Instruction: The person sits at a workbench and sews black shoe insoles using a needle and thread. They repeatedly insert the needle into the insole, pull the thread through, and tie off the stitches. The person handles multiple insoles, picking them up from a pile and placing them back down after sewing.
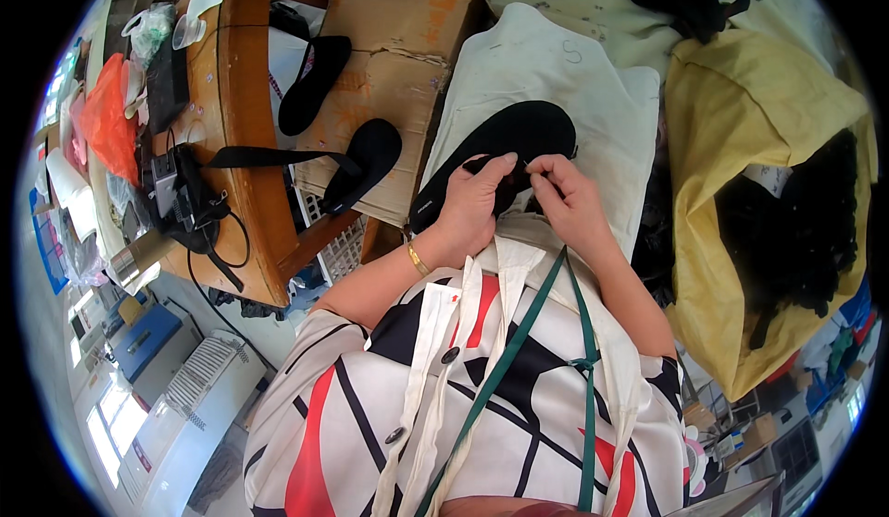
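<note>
A black slipper [528, 124] with a rounded end lies over a white cloth-covered surface [583, 73] in front of me. My left hand [470, 207] is closed on the slipper's near edge, its thumb pressing by the dark strap or upper, which is partly hidden under the fingers. Just right of that thumb, my right hand [569, 198] pinches something tiny and thin, too small to name, close against the slipper. To the left, two more black slippers, an upper one [315, 87] and a lower one [375, 156], rest by a cardboard box [407, 17]; a black strap [269, 157] extends from the lower one.
A wooden table [243, 63] stands at left with a black bag [190, 193], cables and an orange plastic bag [109, 114]. On the right, a yellow sack [741, 82] holds black pieces [787, 230]. A white sewing-machine-like appliance [185, 424] is at lower left.
</note>
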### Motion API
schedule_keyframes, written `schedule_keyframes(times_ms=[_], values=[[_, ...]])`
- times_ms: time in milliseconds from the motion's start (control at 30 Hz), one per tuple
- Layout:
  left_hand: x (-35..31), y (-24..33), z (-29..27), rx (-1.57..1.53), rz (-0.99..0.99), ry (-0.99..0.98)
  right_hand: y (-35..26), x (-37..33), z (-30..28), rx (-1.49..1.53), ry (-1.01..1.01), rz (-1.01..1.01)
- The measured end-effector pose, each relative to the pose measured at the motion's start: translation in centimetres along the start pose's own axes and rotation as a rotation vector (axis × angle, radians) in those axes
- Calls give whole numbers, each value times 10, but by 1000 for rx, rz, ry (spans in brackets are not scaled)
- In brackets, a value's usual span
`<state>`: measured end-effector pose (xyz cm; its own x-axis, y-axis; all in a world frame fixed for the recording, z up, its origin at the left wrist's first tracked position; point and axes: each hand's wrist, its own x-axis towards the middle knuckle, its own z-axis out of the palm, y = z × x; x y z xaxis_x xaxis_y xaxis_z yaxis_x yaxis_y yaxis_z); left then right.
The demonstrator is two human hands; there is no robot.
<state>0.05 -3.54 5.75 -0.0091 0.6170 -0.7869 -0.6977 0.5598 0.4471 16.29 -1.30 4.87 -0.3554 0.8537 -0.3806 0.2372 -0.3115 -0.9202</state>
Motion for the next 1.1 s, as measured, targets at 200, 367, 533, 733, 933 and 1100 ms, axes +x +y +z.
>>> schedule_keyframes(times_ms=[200,367,533,733,933,1100], values=[[2,2,-1,0,-30,16,8,1,4,-41,18,-55],[5,-3,-6,38,16,-25,-6,5,15,-167,110,-59],[-3,-4,3,54,88,-30,-28,15,11,-34,31,91],[-4,-4,1,553,247,-113,-43,11,-14,-490,195,-280],[27,23,11,1296,936,-444,-21,-1,-20,-267,166,-265],[43,48,43,1635,638,-924,-4,-12,-32,346,327,-34]])
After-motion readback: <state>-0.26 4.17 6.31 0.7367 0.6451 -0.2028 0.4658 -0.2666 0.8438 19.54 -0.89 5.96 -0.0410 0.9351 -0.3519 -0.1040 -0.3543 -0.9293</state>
